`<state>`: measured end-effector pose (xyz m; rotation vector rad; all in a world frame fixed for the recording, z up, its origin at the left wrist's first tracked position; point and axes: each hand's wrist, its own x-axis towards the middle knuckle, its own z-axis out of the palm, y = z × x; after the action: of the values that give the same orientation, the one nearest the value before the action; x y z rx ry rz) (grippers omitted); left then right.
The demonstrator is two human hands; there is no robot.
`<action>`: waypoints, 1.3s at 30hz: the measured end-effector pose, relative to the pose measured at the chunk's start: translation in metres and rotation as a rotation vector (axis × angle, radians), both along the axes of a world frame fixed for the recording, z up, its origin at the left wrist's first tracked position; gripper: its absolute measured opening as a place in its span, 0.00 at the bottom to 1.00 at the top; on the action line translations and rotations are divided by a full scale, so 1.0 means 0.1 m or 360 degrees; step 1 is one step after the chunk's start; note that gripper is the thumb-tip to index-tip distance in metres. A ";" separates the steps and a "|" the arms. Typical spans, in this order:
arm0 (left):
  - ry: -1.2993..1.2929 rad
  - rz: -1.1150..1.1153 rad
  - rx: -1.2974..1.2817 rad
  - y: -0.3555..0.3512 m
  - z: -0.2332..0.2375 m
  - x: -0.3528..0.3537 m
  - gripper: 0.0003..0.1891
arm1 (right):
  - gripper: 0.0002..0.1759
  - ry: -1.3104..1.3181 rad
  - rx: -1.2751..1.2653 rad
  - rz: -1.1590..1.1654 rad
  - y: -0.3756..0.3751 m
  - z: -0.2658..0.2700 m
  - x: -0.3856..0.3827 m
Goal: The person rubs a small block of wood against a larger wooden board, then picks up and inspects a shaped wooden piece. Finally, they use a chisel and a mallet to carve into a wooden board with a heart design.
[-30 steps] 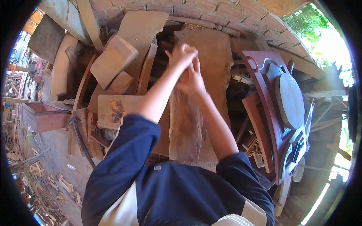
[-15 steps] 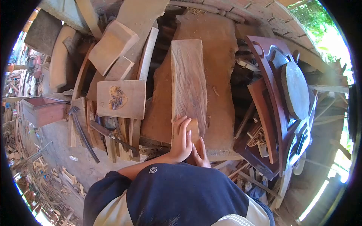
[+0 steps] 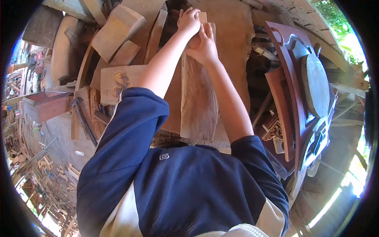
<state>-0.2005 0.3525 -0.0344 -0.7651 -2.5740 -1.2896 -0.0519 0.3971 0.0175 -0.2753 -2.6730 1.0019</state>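
A long grained plank (image 3: 198, 102) lies lengthwise on a wide brown slab (image 3: 235, 51). At the plank's far end, my left hand (image 3: 189, 23) is wrapped over a small wooden block (image 3: 202, 17). My right hand (image 3: 205, 45) presses against the near side of the same block, its fingers pointing away from me and its thumb out to the left. Both arms are stretched forward. Part of the block is hidden beneath the hands.
A square board with a dark knot (image 3: 112, 85) is at the left, near a hammer (image 3: 83, 114) and a reddish open box (image 3: 47, 104). Curved wooden pieces (image 3: 118, 31) lie behind it. Dark varnished furniture parts (image 3: 290, 87) and an oval board (image 3: 316, 85) stand at the right.
Both hands and the block have moved away from my body, from the plank's near end to its far end. My arms are now extended.
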 end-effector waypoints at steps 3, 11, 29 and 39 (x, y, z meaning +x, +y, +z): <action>0.0029 -0.0130 0.0012 -0.14 0.13 0.47 0.13 | 0.65 -0.0047 0.0046 -0.0041 -0.20 0.05 0.49; -0.0496 -0.0459 0.0174 -1.47 0.84 3.33 0.19 | 0.52 -0.0257 -0.0277 0.0436 -1.09 0.25 3.41; -0.0341 0.0030 0.0029 0.04 0.34 0.21 0.16 | 0.62 0.0016 -0.0133 0.0285 0.25 0.02 0.08; -0.0538 -0.0257 0.0271 -1.40 0.77 3.32 0.17 | 0.58 -0.0431 -0.0274 0.0434 -0.91 0.43 3.23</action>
<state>0.1314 0.2123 0.0429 -0.7950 -2.6451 -1.8020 0.2710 0.3059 0.0605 -0.0847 -2.9273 1.3690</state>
